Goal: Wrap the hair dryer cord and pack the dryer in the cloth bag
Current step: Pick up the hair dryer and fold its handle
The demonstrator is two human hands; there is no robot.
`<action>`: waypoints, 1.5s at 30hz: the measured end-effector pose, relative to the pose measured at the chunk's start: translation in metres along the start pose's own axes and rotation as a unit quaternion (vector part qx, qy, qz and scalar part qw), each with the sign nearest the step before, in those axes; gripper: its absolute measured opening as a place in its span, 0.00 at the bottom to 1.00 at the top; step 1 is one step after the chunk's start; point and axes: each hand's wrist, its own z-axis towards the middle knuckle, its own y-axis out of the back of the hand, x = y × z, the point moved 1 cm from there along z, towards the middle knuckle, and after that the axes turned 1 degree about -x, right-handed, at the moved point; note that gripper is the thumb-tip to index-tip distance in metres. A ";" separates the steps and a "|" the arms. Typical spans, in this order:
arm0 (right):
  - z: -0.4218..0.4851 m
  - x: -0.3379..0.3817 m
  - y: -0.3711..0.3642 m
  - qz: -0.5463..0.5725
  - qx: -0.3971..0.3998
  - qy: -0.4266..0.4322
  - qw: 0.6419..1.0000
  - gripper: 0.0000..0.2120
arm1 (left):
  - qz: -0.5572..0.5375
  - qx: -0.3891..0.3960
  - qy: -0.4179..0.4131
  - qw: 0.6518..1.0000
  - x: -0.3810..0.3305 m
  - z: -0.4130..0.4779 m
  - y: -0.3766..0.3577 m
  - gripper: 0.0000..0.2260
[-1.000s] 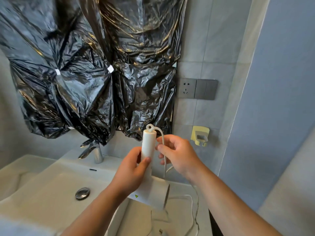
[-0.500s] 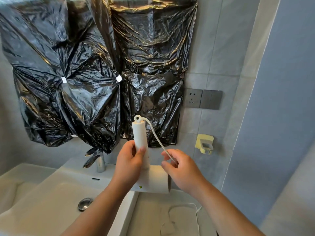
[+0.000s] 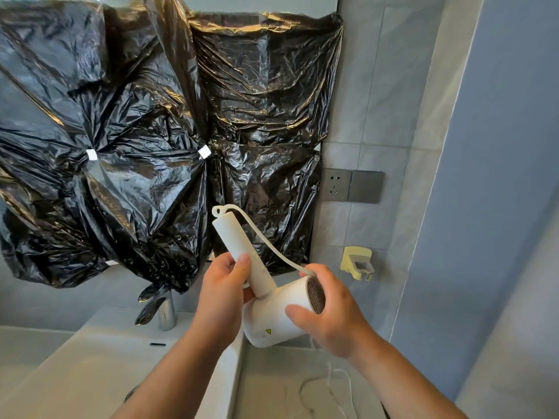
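A white hair dryer [image 3: 272, 319] is held upside down in front of me, handle pointing up and left, mesh intake facing right. My left hand [image 3: 222, 293] grips the lower handle. My right hand [image 3: 329, 313] cups the barrel's rear end and pinches the white cord [image 3: 263, 240], which runs taut from the handle tip down to that hand. The cord's slack lies in loops on the counter [image 3: 326, 388] below. No cloth bag is in view.
A white sink basin [image 3: 90, 373] with a chrome tap [image 3: 166, 313] lies at lower left. Black plastic sheeting [image 3: 145, 140] covers the wall. A grey socket plate [image 3: 352, 186] and a yellow wall holder [image 3: 358, 263] are at right, beside a blue wall.
The dryer has tilted so its handle leans left and the barrel's mesh end turns right. My right hand has dropped from the cord beside the handle onto the barrel, drawing the cord taut.
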 end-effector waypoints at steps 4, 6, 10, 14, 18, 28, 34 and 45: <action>0.007 0.008 0.012 -0.024 -0.004 0.013 1.000 0.22 | 0.231 -0.017 -0.162 0.959 -0.016 0.006 0.015 0.12; 0.011 0.014 0.018 -0.052 0.003 0.016 0.998 0.22 | 0.419 -0.051 -0.423 0.802 -0.027 0.008 0.023 0.24; 0.017 0.027 0.023 -0.085 0.031 0.030 0.995 0.21 | 0.646 0.154 -0.562 0.494 -0.032 0.021 0.023 0.39; 0.023 0.034 0.028 -0.070 0.046 0.017 0.996 0.21 | 0.699 0.207 -0.550 0.408 -0.037 0.041 0.019 0.42; 0.030 0.035 0.031 -0.044 0.051 0.012 0.998 0.24 | 0.667 0.222 -0.597 0.386 -0.043 0.050 0.021 0.33; 0.045 0.041 0.049 0.369 0.046 -0.055 0.927 0.17 | 0.598 0.192 -0.638 0.446 -0.053 0.048 0.016 0.18; 0.051 0.034 0.025 0.564 0.074 -0.197 0.798 0.22 | 0.600 0.179 -0.588 0.512 -0.057 0.048 0.007 0.20; 0.043 0.022 -0.016 0.490 -0.012 -0.134 0.862 0.31 | 0.628 0.063 -0.342 0.696 -0.038 0.053 0.001 0.17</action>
